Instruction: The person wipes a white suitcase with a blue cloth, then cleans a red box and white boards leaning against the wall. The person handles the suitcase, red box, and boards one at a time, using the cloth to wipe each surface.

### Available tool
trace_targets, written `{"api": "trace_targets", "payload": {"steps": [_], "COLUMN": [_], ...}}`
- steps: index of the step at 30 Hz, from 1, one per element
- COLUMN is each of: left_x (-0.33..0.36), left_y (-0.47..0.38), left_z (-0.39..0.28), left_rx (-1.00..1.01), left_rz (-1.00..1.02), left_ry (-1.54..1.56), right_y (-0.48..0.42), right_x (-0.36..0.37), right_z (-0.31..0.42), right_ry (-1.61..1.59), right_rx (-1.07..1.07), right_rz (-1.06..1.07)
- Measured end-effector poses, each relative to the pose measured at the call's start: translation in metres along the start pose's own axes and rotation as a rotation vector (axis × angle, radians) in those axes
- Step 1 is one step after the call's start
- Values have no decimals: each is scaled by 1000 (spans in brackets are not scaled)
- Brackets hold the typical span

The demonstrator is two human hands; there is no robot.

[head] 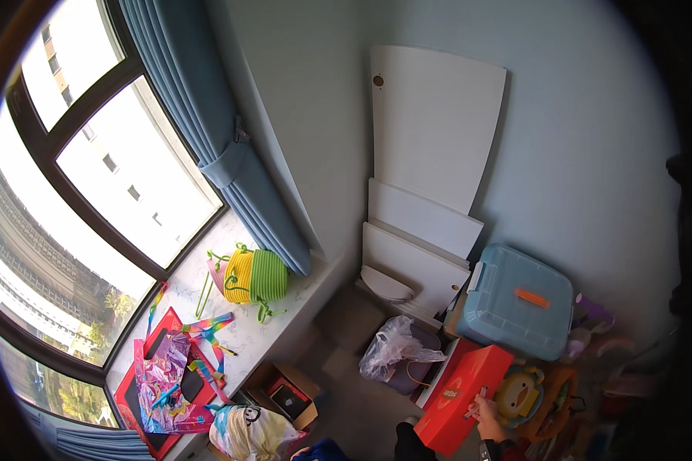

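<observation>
At the lower right, my right hand [488,422] is closed at the side of a long red box [458,395]. Its fingers grip a small pale strip, perhaps a handle, on that side. The box lies tilted and bears a pale printed mark on its face. A dark band with a light display sits on my wrist. My left hand is out of view. Just past the red box stands a purple bin [401,371] with a clear plastic bag [395,346] over its rim. To the right of the box is a yellow, duck-faced toy [518,397].
A blue lidded storage box [519,302] with an orange handle stands by the wall. White panels [435,127] lean in the corner. Rope baskets [254,276] and shiny wrapping [164,380] lie on the marble windowsill [300,294]. An open cardboard box [308,416] stands below it.
</observation>
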State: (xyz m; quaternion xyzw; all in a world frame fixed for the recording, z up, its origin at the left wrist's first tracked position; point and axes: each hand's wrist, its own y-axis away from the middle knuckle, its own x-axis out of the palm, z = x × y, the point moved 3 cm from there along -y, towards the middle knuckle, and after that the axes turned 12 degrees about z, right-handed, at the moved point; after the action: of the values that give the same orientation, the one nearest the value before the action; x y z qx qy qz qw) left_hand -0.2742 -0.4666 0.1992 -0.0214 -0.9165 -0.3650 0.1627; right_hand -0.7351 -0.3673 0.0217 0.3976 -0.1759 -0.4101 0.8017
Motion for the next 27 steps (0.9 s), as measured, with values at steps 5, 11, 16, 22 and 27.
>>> {"api": "trace_targets", "payload": {"steps": [5,11,16,22,27], "left_x": [34,46,51,15,-27], "left_y": [-11,-43,-89,-130,-145], "left_z": [-14,-35,-68,-114,-131], "left_rx": [95,-120,-360,-169,-79], "left_rz": [34,128,115,66,-39], "left_ry": [-117,-45,-57,-8,35], "right_y": [8,77,185,252,241], "right_x": [-9,43,102,211,283], "right_z": [-2,44,136,193,200], "right_ry": [-78,8,76,56,70], "right_rx": [125,-11,-174,-170,-187], "right_rz": [9,128,213,404,581]}}
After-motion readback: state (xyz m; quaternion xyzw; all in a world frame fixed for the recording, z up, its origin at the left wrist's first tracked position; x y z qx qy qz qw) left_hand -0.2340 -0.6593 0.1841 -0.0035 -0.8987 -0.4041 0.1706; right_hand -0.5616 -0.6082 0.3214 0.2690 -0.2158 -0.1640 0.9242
